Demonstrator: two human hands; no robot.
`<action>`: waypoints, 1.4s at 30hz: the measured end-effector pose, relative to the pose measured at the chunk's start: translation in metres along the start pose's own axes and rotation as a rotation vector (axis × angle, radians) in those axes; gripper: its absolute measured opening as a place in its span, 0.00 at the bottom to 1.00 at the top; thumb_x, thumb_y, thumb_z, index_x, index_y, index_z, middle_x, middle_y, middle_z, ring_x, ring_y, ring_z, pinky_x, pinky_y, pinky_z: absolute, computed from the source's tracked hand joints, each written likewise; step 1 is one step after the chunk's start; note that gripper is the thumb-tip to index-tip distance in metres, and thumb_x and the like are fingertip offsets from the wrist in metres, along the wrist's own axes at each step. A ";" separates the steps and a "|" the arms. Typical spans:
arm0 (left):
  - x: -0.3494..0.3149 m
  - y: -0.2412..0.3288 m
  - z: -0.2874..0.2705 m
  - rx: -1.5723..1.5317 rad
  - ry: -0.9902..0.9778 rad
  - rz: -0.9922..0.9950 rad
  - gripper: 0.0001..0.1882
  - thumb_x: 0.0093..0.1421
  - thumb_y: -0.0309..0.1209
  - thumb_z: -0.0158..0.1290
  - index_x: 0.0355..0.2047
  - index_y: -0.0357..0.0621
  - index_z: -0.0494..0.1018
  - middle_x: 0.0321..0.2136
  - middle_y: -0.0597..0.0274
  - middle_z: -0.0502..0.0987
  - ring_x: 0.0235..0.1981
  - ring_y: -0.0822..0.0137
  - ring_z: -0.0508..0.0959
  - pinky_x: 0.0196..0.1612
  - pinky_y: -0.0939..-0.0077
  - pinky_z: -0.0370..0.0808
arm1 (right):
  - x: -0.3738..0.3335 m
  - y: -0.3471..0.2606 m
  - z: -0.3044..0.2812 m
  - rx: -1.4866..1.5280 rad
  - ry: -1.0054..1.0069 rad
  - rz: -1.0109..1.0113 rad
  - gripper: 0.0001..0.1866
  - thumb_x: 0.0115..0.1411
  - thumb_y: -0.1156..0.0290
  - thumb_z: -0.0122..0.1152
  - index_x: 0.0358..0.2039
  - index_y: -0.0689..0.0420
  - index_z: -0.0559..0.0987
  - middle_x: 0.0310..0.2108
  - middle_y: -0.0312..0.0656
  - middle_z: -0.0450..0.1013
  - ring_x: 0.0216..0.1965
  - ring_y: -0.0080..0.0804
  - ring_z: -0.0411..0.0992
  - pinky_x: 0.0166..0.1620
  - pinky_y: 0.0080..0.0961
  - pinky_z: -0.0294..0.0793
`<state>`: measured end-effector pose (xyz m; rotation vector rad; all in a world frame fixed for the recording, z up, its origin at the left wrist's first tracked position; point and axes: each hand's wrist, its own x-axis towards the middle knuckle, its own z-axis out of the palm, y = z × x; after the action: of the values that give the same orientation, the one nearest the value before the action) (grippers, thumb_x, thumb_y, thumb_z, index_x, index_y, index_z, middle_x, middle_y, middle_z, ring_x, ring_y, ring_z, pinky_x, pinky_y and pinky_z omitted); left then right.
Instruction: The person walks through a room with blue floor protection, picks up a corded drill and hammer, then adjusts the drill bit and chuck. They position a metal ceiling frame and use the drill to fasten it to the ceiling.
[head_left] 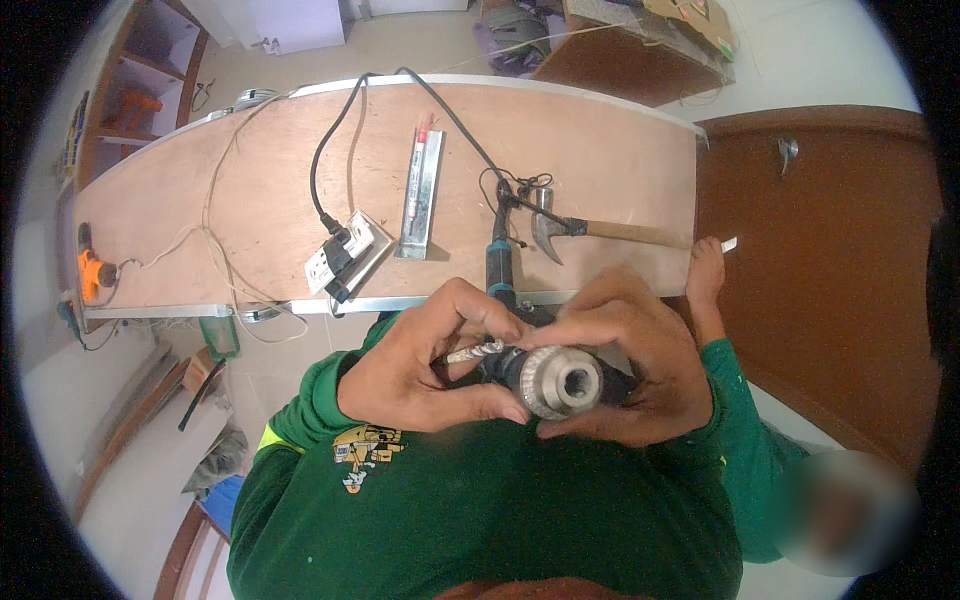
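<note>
A power drill with a silver, knurled chuck (560,382) is held close to my green shirt, its jaw opening facing up. My right hand (655,365) wraps round the drill body and the chuck from the right. My left hand (405,365) is closed, with a drill bit (476,352) tucked between its fingers. The left thumb and index fingertip also meet the chuck's left side. The drill's black and blue handle (498,265) reaches forward over the table edge, with its cord running on from it. My hands hide much of the drill body.
On the wooden table (280,200) lie a claw hammer (600,230), a metal channel (432,205) with a red-and-white marker (417,165), and a power outlet box (345,255) with plugs. An orange tool (93,268) sits far left. A co-worker's hand (707,268) holds something small and white at right.
</note>
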<state>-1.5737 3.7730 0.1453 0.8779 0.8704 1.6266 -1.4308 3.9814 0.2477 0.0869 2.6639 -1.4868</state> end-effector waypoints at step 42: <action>0.013 -0.007 0.001 0.022 0.053 -0.042 0.32 0.59 0.24 0.72 0.54 0.43 0.62 0.52 0.51 0.76 0.60 0.63 0.77 0.58 0.71 0.78 | -0.007 0.018 0.004 0.090 0.114 0.015 0.72 0.39 0.44 0.88 0.74 0.60 0.52 0.57 0.50 0.73 0.61 0.47 0.74 0.65 0.47 0.71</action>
<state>-1.5721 3.7869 0.1410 0.8297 0.9395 1.6127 -1.4223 3.9874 0.2307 0.2033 2.6758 -1.6446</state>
